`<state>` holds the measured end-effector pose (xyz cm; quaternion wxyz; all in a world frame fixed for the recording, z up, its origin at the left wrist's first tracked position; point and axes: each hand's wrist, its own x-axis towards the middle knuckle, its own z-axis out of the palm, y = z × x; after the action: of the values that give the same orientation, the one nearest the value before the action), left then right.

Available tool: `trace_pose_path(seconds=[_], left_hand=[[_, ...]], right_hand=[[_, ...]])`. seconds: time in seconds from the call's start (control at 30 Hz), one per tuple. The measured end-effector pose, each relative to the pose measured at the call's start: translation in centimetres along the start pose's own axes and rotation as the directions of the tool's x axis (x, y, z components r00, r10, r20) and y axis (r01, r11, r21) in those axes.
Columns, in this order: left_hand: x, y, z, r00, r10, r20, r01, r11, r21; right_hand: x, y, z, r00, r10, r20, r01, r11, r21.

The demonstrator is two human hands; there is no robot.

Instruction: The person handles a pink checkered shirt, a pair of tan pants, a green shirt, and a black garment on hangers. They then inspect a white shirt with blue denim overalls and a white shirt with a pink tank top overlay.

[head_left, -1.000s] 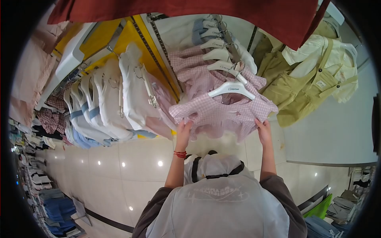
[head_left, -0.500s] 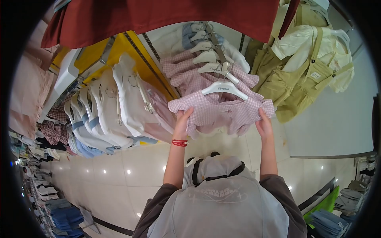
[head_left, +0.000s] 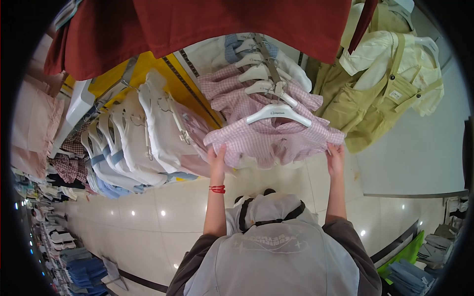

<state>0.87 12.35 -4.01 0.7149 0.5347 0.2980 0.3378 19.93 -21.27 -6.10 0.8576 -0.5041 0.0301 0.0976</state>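
A pink gingham blouse (head_left: 256,141) with short ruffled sleeves hangs on a white hanger (head_left: 277,114) at the front of a metal rail (head_left: 270,61). My left hand (head_left: 216,159), with red bracelets on its wrist, pinches the left sleeve edge. At the opposite sleeve, my right hand (head_left: 335,157) grips the fabric between thumb and fingers. The blouse is stretched wide between both hands. Behind it, more pink gingham garments (head_left: 224,84) hang on white hangers along the same rail.
White tops (head_left: 160,133) hang on a rail to the left. Khaki overalls (head_left: 382,98) with a cream shirt hang against a panel at right. Dark red fabric (head_left: 207,24) drapes overhead. Folded jeans (head_left: 84,271) lie at lower left, above the tiled floor (head_left: 153,232).
Both hands have spread apart, the left one moving left and slightly down, the right one a little right. The blouse's sleeves are pulled wider. The hanger has dropped slightly.
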Motion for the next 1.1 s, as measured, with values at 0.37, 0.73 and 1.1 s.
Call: trace_pose_path(seconds=[0.37, 0.73, 1.1], left_hand=[[1.9, 11.7, 9.4, 0.557, 0.528, 0.641, -0.792, 0.106, 0.601], [3.4, 8.9, 10.7, 0.525, 0.4, 0.751, -0.835, 0.071, 0.546], [2.2, 11.3, 9.7, 0.51, 0.345, 0.788, -0.854, 0.096, 0.511]], right_hand=[[-0.9, -9.2, 11.5, 0.783, -0.306, 0.541, 0.619, 0.474, -0.627], [-2.1, -8.5, 17.2, 0.698, 0.098, 0.709, 0.552, 0.556, -0.621], [-4.0, -9.4, 18.4, 0.636, 0.14, 0.758, 0.519, 0.65, -0.556]])
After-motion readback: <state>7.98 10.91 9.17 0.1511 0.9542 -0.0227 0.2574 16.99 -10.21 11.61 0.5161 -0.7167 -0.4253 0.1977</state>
